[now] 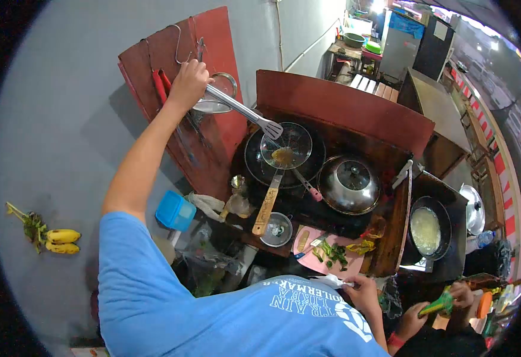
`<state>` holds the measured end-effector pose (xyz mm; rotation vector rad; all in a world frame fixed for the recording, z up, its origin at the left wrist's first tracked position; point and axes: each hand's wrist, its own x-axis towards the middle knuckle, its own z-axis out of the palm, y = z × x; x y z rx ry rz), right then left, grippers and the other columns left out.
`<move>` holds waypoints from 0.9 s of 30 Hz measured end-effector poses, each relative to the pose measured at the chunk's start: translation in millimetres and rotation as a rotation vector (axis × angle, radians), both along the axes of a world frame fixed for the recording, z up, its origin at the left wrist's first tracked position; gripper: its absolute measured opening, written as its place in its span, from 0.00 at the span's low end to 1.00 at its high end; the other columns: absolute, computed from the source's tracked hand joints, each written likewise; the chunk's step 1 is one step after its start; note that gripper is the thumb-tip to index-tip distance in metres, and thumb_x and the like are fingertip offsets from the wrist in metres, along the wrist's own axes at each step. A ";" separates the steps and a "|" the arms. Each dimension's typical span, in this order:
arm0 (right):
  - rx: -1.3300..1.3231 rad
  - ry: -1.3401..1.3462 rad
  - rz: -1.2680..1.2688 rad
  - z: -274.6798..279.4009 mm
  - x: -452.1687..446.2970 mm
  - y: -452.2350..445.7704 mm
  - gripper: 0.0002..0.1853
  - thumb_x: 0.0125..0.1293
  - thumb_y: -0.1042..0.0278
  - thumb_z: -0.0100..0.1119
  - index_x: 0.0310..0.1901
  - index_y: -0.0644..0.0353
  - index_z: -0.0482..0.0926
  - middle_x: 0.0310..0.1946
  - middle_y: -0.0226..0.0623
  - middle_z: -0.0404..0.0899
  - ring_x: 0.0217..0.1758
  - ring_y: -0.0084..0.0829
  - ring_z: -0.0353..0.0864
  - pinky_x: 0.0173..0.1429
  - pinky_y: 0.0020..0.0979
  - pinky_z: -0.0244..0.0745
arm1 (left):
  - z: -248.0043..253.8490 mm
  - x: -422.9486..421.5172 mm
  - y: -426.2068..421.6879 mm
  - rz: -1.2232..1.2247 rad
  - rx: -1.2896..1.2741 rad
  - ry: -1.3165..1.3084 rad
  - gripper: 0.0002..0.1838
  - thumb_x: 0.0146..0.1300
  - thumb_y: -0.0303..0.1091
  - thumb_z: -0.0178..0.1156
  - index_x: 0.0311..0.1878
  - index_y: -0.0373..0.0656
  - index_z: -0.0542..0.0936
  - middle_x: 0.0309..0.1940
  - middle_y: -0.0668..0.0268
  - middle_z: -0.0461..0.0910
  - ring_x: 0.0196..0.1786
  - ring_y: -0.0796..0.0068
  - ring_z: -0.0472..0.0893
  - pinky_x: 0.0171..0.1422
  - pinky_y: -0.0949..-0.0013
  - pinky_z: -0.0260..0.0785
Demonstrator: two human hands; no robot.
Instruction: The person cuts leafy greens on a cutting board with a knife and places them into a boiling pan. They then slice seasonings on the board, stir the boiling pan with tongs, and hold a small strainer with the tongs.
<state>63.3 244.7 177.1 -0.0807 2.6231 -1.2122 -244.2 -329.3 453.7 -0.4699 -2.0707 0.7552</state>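
My left hand [190, 82], raised by the red board [216, 41] with hanging utensils, is closed round the handle end of metal tongs [236, 107]. The tongs' slotted head reaches over a wire skimmer [290, 135]. That skimmer has a wooden handle and a brownish piece in its mesh, and lies across a dark wok [254, 157]. Low in view, my right hand [364, 294] is closed on a white cloth or tissue [331, 280] against my blue shirt. Nearby, a pink cutting board [347, 271] bears chopped greens [332, 253] and a knife [310, 249].
A lidded pan [350, 184] sits right of the wok. Further right, another pan [430, 223] holds pale liquid. A blue container [176, 210] and a metal bowl [276, 230] stand at the front left. At lower right, another person's hands [412, 321] hold something green [439, 304].
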 end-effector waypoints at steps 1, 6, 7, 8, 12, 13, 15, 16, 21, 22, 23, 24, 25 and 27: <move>0.000 -0.001 0.000 -2.1 -0.9 2.1 0.10 0.54 0.70 0.74 0.38 0.61 0.88 0.32 0.41 0.86 0.33 0.32 0.82 0.39 0.33 0.77 | 1.1 2.5 2.6 0.000 0.000 -0.001 0.13 0.61 0.42 0.66 0.29 0.42 0.81 0.33 0.66 0.75 0.45 0.65 0.75 0.53 0.60 0.70; 0.013 0.083 0.047 12.4 -17.0 -3.5 0.09 0.55 0.71 0.73 0.38 0.62 0.87 0.32 0.45 0.85 0.38 0.41 0.86 0.43 0.37 0.78 | 13.1 11.8 26.6 -0.031 -0.010 -0.043 0.04 0.57 0.30 0.60 0.29 0.42 0.79 0.35 0.64 0.76 0.46 0.64 0.75 0.53 0.61 0.70; 0.011 0.080 0.046 20.9 -25.9 -7.8 0.09 0.55 0.71 0.73 0.38 0.62 0.87 0.32 0.45 0.85 0.38 0.41 0.86 0.43 0.37 0.78 | 15.2 12.9 33.3 -0.033 -0.011 -0.046 0.04 0.57 0.30 0.60 0.29 0.42 0.79 0.35 0.64 0.76 0.46 0.64 0.75 0.53 0.61 0.70; -0.010 0.140 0.104 30.5 -36.6 -12.7 0.09 0.54 0.72 0.73 0.37 0.62 0.87 0.33 0.46 0.85 0.39 0.43 0.86 0.45 0.38 0.78 | 16.7 14.4 39.4 -0.059 -0.011 -0.054 0.03 0.56 0.28 0.58 0.29 0.42 0.79 0.35 0.64 0.76 0.46 0.64 0.76 0.53 0.61 0.71; -0.046 0.252 0.190 46.4 -64.5 -32.4 0.09 0.53 0.76 0.73 0.36 0.64 0.85 0.37 0.48 0.84 0.43 0.46 0.85 0.48 0.38 0.77 | 15.6 22.5 50.6 -0.059 -0.001 -0.103 0.09 0.50 0.35 0.68 0.29 0.42 0.79 0.36 0.64 0.77 0.47 0.63 0.76 0.52 0.61 0.72; -0.043 0.257 0.218 47.0 -69.8 -35.3 0.08 0.53 0.76 0.73 0.36 0.64 0.85 0.37 0.48 0.84 0.44 0.46 0.85 0.49 0.38 0.77 | 13.0 27.0 54.8 -0.043 0.050 -0.134 0.14 0.46 0.38 0.73 0.30 0.42 0.80 0.36 0.65 0.77 0.47 0.63 0.76 0.52 0.60 0.72; -0.064 0.216 0.240 50.8 -75.1 -40.5 0.08 0.53 0.77 0.73 0.36 0.64 0.85 0.36 0.47 0.84 0.47 0.46 0.85 0.52 0.38 0.77 | 3.8 31.3 56.3 -0.024 0.038 -0.118 0.22 0.36 0.45 0.79 0.31 0.42 0.81 0.37 0.65 0.77 0.48 0.63 0.76 0.52 0.60 0.72; -0.105 0.274 0.223 49.2 -75.7 -41.6 0.08 0.54 0.79 0.71 0.36 0.65 0.83 0.37 0.46 0.85 0.48 0.45 0.85 0.54 0.38 0.77 | -0.6 33.8 60.6 -0.031 0.096 -0.154 0.20 0.40 0.42 0.77 0.32 0.41 0.81 0.37 0.64 0.77 0.49 0.62 0.76 0.52 0.60 0.71; -0.541 0.281 0.090 43.0 -102.7 -33.7 0.07 0.58 0.84 0.56 0.36 0.66 0.69 0.43 0.48 0.85 0.55 0.37 0.85 0.58 0.36 0.77 | -36.2 36.7 98.9 -0.166 0.037 -0.026 0.04 0.52 0.31 0.62 0.29 0.43 0.77 0.34 0.63 0.74 0.45 0.61 0.76 0.50 0.58 0.71; -0.620 0.294 0.050 51.4 -109.5 -36.0 0.07 0.58 0.84 0.54 0.36 0.65 0.69 0.39 0.45 0.83 0.51 0.35 0.85 0.56 0.34 0.78 | -43.8 37.2 110.3 -0.223 0.058 -0.044 0.03 0.53 0.31 0.60 0.29 0.44 0.77 0.33 0.63 0.74 0.44 0.62 0.76 0.48 0.59 0.71; -0.698 0.307 0.009 71.1 -115.9 -40.5 0.06 0.58 0.84 0.52 0.35 0.65 0.69 0.36 0.43 0.82 0.46 0.34 0.86 0.53 0.33 0.78 | -51.3 37.6 122.7 -0.279 0.081 -0.062 0.02 0.54 0.30 0.57 0.28 0.45 0.76 0.33 0.64 0.74 0.44 0.63 0.76 0.47 0.60 0.71; -0.580 0.419 -0.001 92.4 -125.6 -43.3 0.07 0.58 0.84 0.52 0.36 0.64 0.69 0.33 0.40 0.78 0.41 0.30 0.83 0.50 0.32 0.77 | -58.8 39.0 136.1 -0.343 0.123 -0.061 0.02 0.53 0.31 0.57 0.28 0.46 0.76 0.32 0.65 0.74 0.42 0.64 0.76 0.45 0.61 0.70; -0.462 0.528 -0.010 109.2 -137.8 -47.5 0.07 0.57 0.84 0.52 0.37 0.63 0.69 0.30 0.37 0.75 0.35 0.26 0.80 0.46 0.30 0.76 | -65.6 40.7 149.5 -0.406 0.164 -0.061 0.02 0.53 0.32 0.58 0.27 0.46 0.75 0.32 0.65 0.74 0.41 0.65 0.75 0.44 0.63 0.69; -0.569 0.443 -0.148 118.5 -167.2 -57.9 0.09 0.57 0.85 0.49 0.37 0.61 0.69 0.28 0.32 0.71 0.28 0.26 0.71 0.41 0.29 0.73 | -75.3 44.2 172.8 -0.435 0.072 -0.097 0.03 0.52 0.33 0.59 0.27 0.47 0.75 0.32 0.66 0.73 0.39 0.67 0.74 0.41 0.64 0.67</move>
